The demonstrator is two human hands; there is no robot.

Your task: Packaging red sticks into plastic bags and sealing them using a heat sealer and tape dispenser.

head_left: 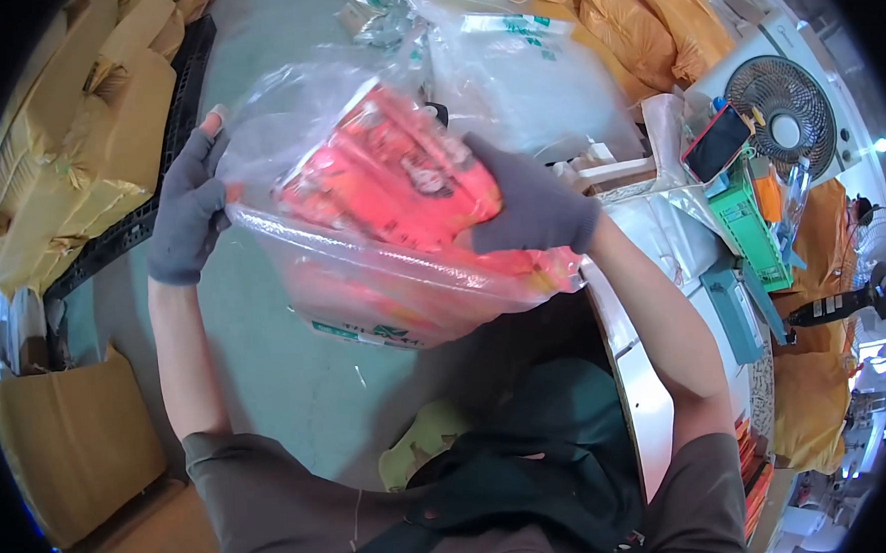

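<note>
My left hand [191,205], in a grey glove with bare fingertips, grips the edge of a large transparent plastic bag [306,246] held up in front of me. Also gloved in grey, my right hand [531,200] is closed on a bundle of red printed packets [388,179] at the bag's mouth. More red packets show through the plastic lower down. Green print marks the bag's lower side. The right fingers are partly hidden behind the red packets, so their exact hold cannot be seen.
Large tan wrapped bundles [104,124] lie on a black pallet [169,121] at left, a cardboard box [76,436] nearer. Stacked transparent bags [533,81] are ahead. On the right, a white table [666,230] carries a phone [719,142], a green basket [746,226] and a fan [783,118].
</note>
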